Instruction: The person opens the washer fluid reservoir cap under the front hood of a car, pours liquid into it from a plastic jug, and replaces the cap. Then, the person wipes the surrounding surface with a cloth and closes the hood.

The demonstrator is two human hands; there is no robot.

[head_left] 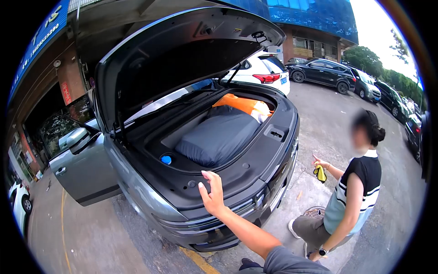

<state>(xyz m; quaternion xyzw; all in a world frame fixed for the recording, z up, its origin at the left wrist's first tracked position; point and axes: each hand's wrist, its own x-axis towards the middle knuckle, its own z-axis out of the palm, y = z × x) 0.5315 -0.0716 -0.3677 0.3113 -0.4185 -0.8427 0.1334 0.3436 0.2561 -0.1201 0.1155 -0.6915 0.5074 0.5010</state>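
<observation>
Grey car [125,169] as reference, its front trunk [157,148] exposed. At the car's left as viewed: side door [82,160] swung open. Next, blue cap [166,160] in the black panel at the car's near-left corner. Hood [191,50] raised over the car's nose. Wearer's right hand [212,192] appears over the car's front edge, thumb and curled fingers well parted, nothing held; contact with the panel can't be told. Left hand out of frame, grip can't be told. Dark grey fabric-covered bundle [219,137] inside the car's trunk, orange bag [244,106] beside it. White SUV [264,73] behind the car. Right of the car's bumper, yellow-and-black cloth [320,174] hanging at a co-worker's hand [322,163].
</observation>
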